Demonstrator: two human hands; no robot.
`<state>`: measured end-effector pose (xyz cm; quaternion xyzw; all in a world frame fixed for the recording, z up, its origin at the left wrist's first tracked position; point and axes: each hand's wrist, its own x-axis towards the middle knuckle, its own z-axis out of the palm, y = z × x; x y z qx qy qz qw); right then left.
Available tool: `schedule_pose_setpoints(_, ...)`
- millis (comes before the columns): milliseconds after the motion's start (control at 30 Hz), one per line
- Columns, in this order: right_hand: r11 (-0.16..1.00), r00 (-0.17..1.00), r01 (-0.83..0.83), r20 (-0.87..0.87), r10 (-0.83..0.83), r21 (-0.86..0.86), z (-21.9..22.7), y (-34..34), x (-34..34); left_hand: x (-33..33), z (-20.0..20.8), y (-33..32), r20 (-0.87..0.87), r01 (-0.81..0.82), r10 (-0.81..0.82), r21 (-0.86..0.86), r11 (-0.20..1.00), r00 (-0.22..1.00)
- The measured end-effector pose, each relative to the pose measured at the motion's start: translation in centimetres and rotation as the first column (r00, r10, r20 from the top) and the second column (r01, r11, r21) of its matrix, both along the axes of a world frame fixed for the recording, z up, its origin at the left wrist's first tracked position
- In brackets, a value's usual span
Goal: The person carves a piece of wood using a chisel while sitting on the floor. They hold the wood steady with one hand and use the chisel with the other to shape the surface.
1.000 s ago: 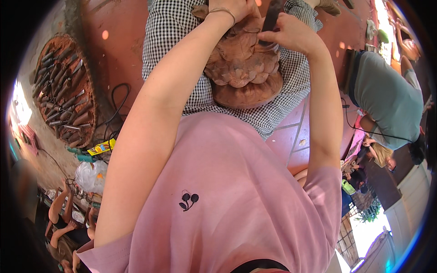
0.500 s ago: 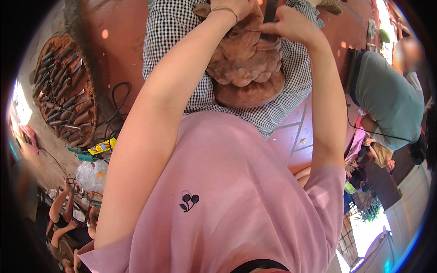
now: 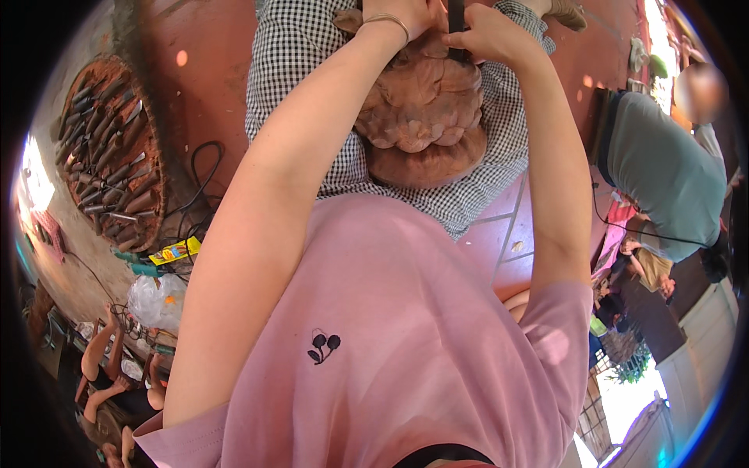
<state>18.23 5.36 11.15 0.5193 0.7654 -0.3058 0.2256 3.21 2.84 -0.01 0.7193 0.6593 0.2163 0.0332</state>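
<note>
A reddish-brown carved wooden piece (image 3: 421, 109) with overlapping rounded, petal-like shapes and a smooth round base sits between my thighs, on black-and-white checked trousers (image 3: 292, 62). My left hand (image 3: 406, 14), below a bracelet, lies at the carving's far upper side; its fingers run out of the picture and are partly hidden. My right hand (image 3: 493, 33) is closed at the carving's far right, thumb and fingers against a dark flat strip (image 3: 457, 23). One end of that strip meets the wood; the other is cut off by the top edge. Its exact kind cannot be made out.
To the left stands a round basket (image 3: 160, 171) with several carving tools (image 3: 105, 156). Beside it lie a black cable (image 3: 204, 168), a yellow packet (image 3: 175, 251) and a clear plastic bag (image 3: 156, 303). A person in a grey-green shirt (image 3: 663, 171) sits at the right; others are further off.
My right hand and the dark strip have shifted slightly left and upward over the carving. My left hand stays nearly in place.
</note>
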Motion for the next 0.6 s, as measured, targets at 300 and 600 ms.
schedule_pose_setpoints(300, 0.996, 0.996, 0.081, -0.040, -0.079, 0.033, -1.1, -0.3, 1.1, 0.1, 1.0, 0.2, -0.008, -0.001, 0.000, -0.076, 0.997, 1.000)
schedule_pose_setpoints(600, 0.990, 0.994, -0.108, 0.025, 0.106, 0.087, 0.6, -0.6, 0.5, -0.3, 0.3, 0.2, -0.001, -0.015, 0.015, -0.027, 1.000, 1.000)
